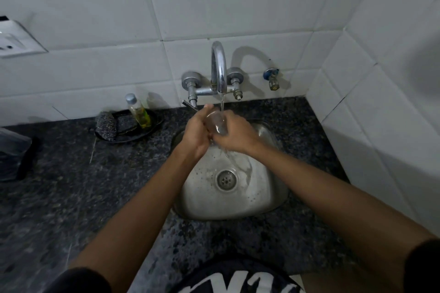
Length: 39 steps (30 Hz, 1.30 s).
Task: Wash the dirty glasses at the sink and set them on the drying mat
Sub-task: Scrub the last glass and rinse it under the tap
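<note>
Over the steel sink (pixel 273 195), both hands meet around one clear glass (pixel 217 123), held under the thin stream of water (pixel 222 102) that falls from the curved chrome tap (pixel 219 66). The left hand (pixel 197 135) cups the glass from nine o'clock, fingers curled closed against its smooth side; the right hand (pixel 234 134) wraps it from three o'clock, likewise closed upon it. The glass tilts, and water runs off it in a glossy sheet down toward the round perforated drain (pixel 225 179) at six o'clock of the hands. The basin is rounded, dull and spotted with droplets, sunk into a speckled dark granite counter (pixel 71 197). At nine o'clock of the tap lies an oval black tray (pixel 152 128) holding a small clear bottle (pixel 139 112) of yellow liquid with a grey cap, leaning, and a coarse dark scrubber (pixel 107 125) beside it. A small brass-and-blue valve (pixel 272 78) juts from the wall at three o'clock of the tap. Glossy white tiles (pixel 95 7) cover the wall behind and to the right. At the far left edge sits something dark and blurred that I cannot make out.
</note>
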Tool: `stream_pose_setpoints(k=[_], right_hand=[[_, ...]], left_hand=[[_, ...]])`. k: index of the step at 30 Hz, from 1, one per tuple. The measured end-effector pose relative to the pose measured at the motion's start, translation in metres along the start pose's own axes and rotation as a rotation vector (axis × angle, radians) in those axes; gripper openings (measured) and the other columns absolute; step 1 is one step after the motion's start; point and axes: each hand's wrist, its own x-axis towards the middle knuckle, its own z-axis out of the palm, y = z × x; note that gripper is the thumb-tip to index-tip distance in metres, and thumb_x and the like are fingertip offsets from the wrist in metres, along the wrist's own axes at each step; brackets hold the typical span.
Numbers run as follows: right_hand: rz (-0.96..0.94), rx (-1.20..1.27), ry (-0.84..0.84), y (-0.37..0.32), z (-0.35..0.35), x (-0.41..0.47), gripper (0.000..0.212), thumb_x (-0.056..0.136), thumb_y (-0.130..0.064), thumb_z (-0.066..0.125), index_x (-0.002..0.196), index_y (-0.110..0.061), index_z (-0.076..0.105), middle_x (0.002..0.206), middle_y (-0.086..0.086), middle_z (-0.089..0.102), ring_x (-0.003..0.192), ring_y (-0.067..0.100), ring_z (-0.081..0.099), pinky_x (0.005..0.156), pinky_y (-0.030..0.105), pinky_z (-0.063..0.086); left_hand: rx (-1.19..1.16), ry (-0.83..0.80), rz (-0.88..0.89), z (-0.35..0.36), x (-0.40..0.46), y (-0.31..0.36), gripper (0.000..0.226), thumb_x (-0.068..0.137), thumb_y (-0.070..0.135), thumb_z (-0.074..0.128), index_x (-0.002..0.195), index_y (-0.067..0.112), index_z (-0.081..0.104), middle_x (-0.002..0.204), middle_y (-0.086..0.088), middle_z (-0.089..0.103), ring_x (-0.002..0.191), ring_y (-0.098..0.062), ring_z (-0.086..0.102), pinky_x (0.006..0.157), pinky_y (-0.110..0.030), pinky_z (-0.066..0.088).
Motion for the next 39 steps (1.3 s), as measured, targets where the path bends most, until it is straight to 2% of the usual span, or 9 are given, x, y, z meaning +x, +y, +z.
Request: stream_pose_setpoints(k=[6,9,13,16,20,26,29,34,39], right_hand=[[0.020,0.050,0.018,-0.003,0.001,-0.006,0.084,0.068,-0.035,0.092,0.133,-0.012,0.044,0.122,0.003,0.061,0.109,0.022,0.063,0.087,0.033,0.053],[0.040,0.076,0.031,-0.003,-0.004,-0.010,0.082,0.070,-0.030,0.092,0.134,-0.012,0.044,0.119,0.001,0.060,0.105,0.019,0.062,0.083,0.029,0.049],[0.048,0.125,0.055,-0.005,-0.007,-0.012,0.079,0.068,-0.024,0.093,0.132,-0.014,0.048,0.118,0.002,0.066,0.103,0.018,0.065,0.082,0.026,0.050],[0.028,0.182,0.052,-0.008,-0.011,-0.011,0.077,0.071,-0.016,0.093,0.136,-0.017,0.053,0.114,-0.002,0.069,0.101,0.013,0.067,0.081,0.017,0.050],[-0.014,0.186,0.060,-0.011,-0.016,-0.009,0.072,0.071,-0.016,0.095,0.134,-0.017,0.059,0.116,-0.004,0.071,0.104,0.011,0.068,0.089,0.020,0.050],[-0.030,0.130,0.050,-0.010,-0.017,-0.009,0.068,0.070,-0.021,0.096,0.130,-0.015,0.063,0.114,-0.003,0.072,0.103,0.012,0.069,0.090,0.022,0.051],[-0.048,0.123,0.082,-0.011,-0.019,-0.009,0.063,0.070,-0.023,0.096,0.124,-0.017,0.064,0.112,-0.004,0.072,0.102,0.013,0.069,0.091,0.026,0.054],[-0.073,0.115,0.096,-0.014,-0.024,-0.010,0.061,0.068,-0.023,0.098,0.119,-0.018,0.064,0.108,-0.005,0.072,0.098,0.012,0.069,0.086,0.022,0.053],[-0.091,0.113,0.109,-0.013,-0.024,-0.010,0.062,0.068,-0.026,0.098,0.120,-0.018,0.065,0.111,-0.003,0.074,0.100,0.013,0.071,0.094,0.031,0.058]], left_hand=[[-0.064,0.055,0.021,-0.009,0.008,0.002,0.019,0.106,0.022,0.057,0.105,0.008,0.070,0.102,-0.014,0.076,0.086,-0.023,0.074,0.077,-0.033,0.060],[0.011,0.278,0.083,-0.023,0.028,-0.002,0.011,0.101,0.011,0.065,0.108,0.006,0.058,0.086,-0.009,0.069,0.077,-0.017,0.072,0.073,-0.029,0.060],[0.217,0.452,0.119,-0.035,0.054,0.004,0.032,0.090,0.001,0.071,0.116,0.000,0.054,0.087,-0.015,0.059,0.059,-0.011,0.056,0.049,-0.023,0.048],[0.376,0.468,0.202,-0.033,0.067,0.010,0.034,0.091,0.002,0.069,0.124,-0.001,0.062,0.098,-0.016,0.066,0.077,-0.020,0.062,0.062,-0.030,0.054],[0.522,0.512,0.281,-0.033,0.077,0.013,0.028,0.092,0.006,0.069,0.119,0.009,0.070,0.105,-0.017,0.074,0.094,-0.030,0.071,0.084,-0.045,0.060],[0.884,0.512,0.468,-0.033,0.071,0.013,0.011,0.096,0.010,0.064,0.098,0.002,0.072,0.082,-0.008,0.068,0.081,-0.029,0.067,0.064,-0.032,0.043],[1.021,0.475,0.485,-0.031,0.068,0.016,0.016,0.098,0.005,0.060,0.108,-0.003,0.068,0.093,-0.016,0.070,0.090,-0.035,0.068,0.066,-0.023,0.035],[1.212,0.446,0.471,-0.022,0.062,0.020,0.022,0.098,-0.001,0.055,0.118,-0.005,0.062,0.110,-0.027,0.071,0.103,-0.043,0.066,0.078,-0.035,0.042],[1.266,0.397,0.466,-0.022,0.056,0.025,0.021,0.100,0.000,0.056,0.119,-0.006,0.061,0.110,-0.028,0.071,0.103,-0.044,0.067,0.075,-0.032,0.038]])
